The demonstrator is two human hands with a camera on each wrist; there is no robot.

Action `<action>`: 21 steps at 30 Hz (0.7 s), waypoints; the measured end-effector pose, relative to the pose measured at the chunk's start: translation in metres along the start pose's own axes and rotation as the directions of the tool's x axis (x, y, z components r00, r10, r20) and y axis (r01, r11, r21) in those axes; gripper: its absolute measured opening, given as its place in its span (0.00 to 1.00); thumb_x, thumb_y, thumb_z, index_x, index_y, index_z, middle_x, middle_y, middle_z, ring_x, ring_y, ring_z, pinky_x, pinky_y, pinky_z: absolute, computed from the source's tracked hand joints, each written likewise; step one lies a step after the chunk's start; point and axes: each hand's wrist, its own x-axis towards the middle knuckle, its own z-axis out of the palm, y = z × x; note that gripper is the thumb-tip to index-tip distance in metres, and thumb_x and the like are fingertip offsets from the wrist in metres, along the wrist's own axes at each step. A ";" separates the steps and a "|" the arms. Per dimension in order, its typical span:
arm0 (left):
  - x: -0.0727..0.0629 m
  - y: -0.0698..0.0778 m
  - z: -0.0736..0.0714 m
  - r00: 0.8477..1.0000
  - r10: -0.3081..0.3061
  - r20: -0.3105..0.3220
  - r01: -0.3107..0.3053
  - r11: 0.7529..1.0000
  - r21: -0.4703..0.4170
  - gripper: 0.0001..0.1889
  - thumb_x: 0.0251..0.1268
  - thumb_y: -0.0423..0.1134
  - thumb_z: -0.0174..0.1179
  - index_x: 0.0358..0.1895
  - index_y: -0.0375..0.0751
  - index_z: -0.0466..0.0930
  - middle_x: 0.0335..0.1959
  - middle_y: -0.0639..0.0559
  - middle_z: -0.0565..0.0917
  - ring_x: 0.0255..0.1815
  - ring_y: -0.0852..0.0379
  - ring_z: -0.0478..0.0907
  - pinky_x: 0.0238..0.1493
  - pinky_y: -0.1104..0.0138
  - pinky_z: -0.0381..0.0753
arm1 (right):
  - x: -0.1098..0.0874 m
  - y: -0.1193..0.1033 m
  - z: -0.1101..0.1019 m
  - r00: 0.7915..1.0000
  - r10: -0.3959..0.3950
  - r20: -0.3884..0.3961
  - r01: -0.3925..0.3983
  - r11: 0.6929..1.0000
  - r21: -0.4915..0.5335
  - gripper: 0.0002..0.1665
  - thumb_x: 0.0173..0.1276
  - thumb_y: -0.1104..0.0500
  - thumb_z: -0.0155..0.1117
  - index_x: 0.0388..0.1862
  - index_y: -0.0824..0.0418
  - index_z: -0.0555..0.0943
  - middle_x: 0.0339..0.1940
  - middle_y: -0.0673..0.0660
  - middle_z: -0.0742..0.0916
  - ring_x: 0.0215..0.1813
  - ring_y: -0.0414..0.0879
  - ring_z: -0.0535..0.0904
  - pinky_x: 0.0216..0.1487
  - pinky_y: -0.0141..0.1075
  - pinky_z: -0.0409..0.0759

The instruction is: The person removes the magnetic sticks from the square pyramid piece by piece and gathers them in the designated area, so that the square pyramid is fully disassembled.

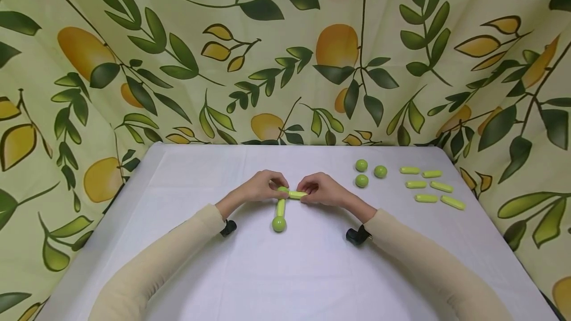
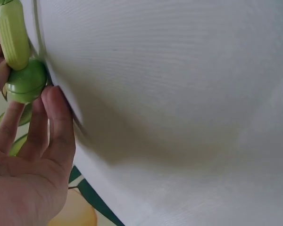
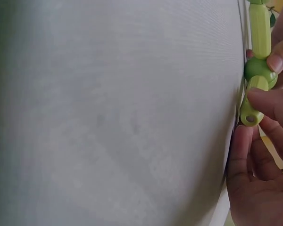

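Near the middle of the table, my left hand (image 1: 259,186) pinches a green ball (image 2: 26,84), which is mostly covered by the fingers in the head view. From that ball a ribbed light-green rod (image 1: 280,208) runs toward me to a second green ball (image 1: 278,224). My right hand (image 1: 325,189) pinches another light-green rod (image 1: 295,194) between thumb and fingers. This rod lies sideways, its left end right at the ball in my left hand. In the right wrist view its free end (image 3: 250,117) faces the camera and shows a small hole.
Three loose green balls (image 1: 362,181) sit at the back right. Beyond them lie several light-green rods (image 1: 416,184) in two rough columns. A white cloth covers the table (image 1: 200,271), and a fruit-patterned curtain (image 1: 285,88) hangs along its back and sides.
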 end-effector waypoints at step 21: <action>-0.004 0.003 -0.010 0.998 -0.054 0.013 0.054 0.998 0.045 0.08 0.62 0.34 0.73 0.43 0.39 0.86 0.42 0.53 0.85 0.48 0.54 0.80 0.50 0.64 0.80 | -0.012 0.003 -0.013 0.999 0.042 -0.029 -0.039 0.994 0.100 0.11 0.57 0.72 0.74 0.39 0.63 0.86 0.34 0.53 0.85 0.37 0.47 0.77 0.40 0.33 0.78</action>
